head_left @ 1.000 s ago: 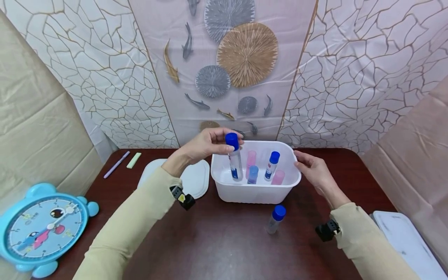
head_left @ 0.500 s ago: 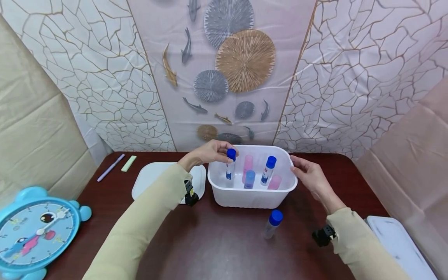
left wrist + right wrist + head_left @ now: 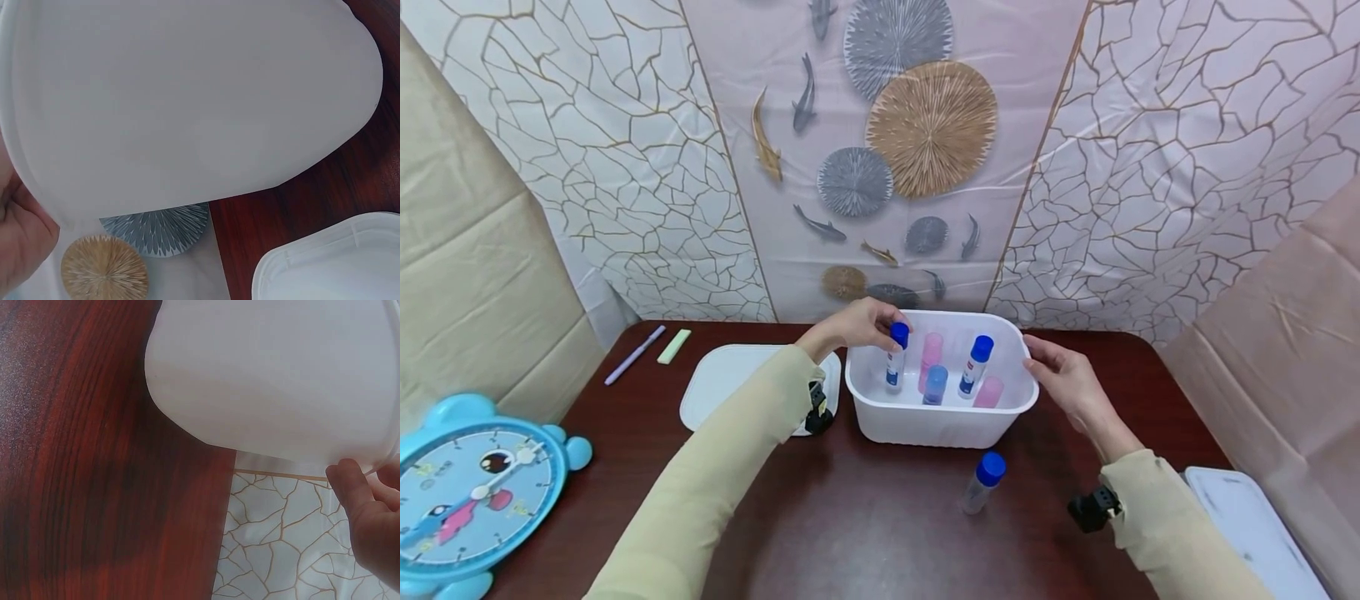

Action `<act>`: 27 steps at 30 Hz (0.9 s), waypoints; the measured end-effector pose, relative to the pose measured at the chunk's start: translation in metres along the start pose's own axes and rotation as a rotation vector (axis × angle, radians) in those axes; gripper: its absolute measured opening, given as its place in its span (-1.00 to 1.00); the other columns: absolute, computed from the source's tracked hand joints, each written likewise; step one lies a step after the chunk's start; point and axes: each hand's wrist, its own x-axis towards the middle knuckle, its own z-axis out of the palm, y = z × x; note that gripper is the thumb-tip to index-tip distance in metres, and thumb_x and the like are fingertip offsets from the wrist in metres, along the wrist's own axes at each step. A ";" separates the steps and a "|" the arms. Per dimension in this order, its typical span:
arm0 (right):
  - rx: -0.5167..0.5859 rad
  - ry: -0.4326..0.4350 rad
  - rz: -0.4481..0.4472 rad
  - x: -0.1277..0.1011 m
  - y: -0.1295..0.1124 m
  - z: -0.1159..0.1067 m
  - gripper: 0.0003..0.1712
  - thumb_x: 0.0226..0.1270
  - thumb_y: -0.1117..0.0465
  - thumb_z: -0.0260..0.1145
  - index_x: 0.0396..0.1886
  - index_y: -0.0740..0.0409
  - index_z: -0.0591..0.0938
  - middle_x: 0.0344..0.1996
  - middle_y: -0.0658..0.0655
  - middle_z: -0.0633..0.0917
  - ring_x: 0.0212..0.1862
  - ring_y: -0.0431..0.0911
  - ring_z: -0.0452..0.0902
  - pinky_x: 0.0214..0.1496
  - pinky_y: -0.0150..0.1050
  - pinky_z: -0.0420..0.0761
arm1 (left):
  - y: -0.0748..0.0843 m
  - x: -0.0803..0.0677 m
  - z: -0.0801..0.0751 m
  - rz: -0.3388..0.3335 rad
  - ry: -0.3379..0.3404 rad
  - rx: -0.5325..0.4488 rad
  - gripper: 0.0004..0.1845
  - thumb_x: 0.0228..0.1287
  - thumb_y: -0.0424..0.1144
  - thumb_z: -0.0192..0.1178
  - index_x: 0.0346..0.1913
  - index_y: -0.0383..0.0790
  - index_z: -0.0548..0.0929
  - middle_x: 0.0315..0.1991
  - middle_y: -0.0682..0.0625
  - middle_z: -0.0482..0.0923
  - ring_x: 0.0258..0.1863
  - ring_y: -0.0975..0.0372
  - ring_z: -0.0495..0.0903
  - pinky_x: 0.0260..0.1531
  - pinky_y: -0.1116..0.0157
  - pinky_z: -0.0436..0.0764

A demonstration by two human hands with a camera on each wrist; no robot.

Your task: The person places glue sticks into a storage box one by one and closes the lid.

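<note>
In the head view a white plastic bin (image 3: 936, 425) stands at the middle of the table. My left hand (image 3: 865, 323) reaches over its left rim and pinches the blue cap of a clear glue stick (image 3: 895, 362), upright inside. Another blue-capped glue stick (image 3: 976, 367), a pink tube (image 3: 930, 358), a small blue tube (image 3: 935, 385) and a second pink piece (image 3: 988, 392) are in there too. My right hand (image 3: 1063, 375) grips the bin's right rim, with fingers (image 3: 350, 487) against the wall in the right wrist view. One more blue-capped glue stick (image 3: 983, 483) stands in front of the bin.
A white lid (image 3: 722, 375) lies left of the bin, partly under my left arm. Behind it are a purple pen (image 3: 635, 356) and a pale green stick (image 3: 673, 347). A blue clock (image 3: 475, 492) sits at the left, a white board (image 3: 1255, 517) at the right.
My left hand has lowered its glue stick from above the rim down into the bin. In the last half second it has barely moved. The right hand stays at the rim.
</note>
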 end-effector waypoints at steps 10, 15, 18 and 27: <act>-0.013 0.009 -0.010 0.000 0.001 0.000 -0.45 0.44 0.27 0.07 0.37 0.33 0.26 0.21 0.42 0.43 0.11 0.15 0.47 -0.03 -0.41 0.59 | 0.005 0.000 0.007 -0.033 0.054 0.145 -0.67 0.04 -0.41 0.38 -0.06 -0.24 0.67 -0.16 -0.11 0.68 -0.13 0.17 0.63 -0.09 0.35 0.60; -0.008 0.014 -0.006 0.000 0.001 0.000 -0.45 0.44 0.28 0.07 0.37 0.33 0.26 0.21 0.41 0.44 0.09 0.11 0.48 -0.08 -0.49 0.57 | 0.007 0.000 0.009 -0.058 0.064 0.193 -0.67 0.04 -0.39 0.38 -0.07 -0.20 0.68 -0.17 -0.07 0.69 -0.15 0.20 0.62 -0.07 0.35 0.58; -0.004 0.013 -0.007 0.000 0.001 0.000 -0.45 0.44 0.28 0.08 0.37 0.33 0.26 0.21 0.42 0.44 0.08 0.10 0.49 -0.09 -0.50 0.57 | 0.006 0.002 0.009 -0.065 0.066 0.208 -0.68 0.05 -0.39 0.38 -0.06 -0.20 0.69 -0.17 -0.05 0.69 -0.15 0.21 0.62 -0.08 0.36 0.58; -0.014 0.010 -0.004 -0.001 0.001 0.001 -0.45 0.44 0.27 0.07 0.37 0.32 0.25 0.22 0.41 0.43 0.13 0.17 0.46 0.02 -0.32 0.58 | 0.006 0.000 0.010 -0.097 0.083 0.163 -0.63 0.09 -0.40 0.35 0.02 -0.21 0.65 -0.07 -0.08 0.66 -0.06 0.17 0.61 -0.05 0.34 0.59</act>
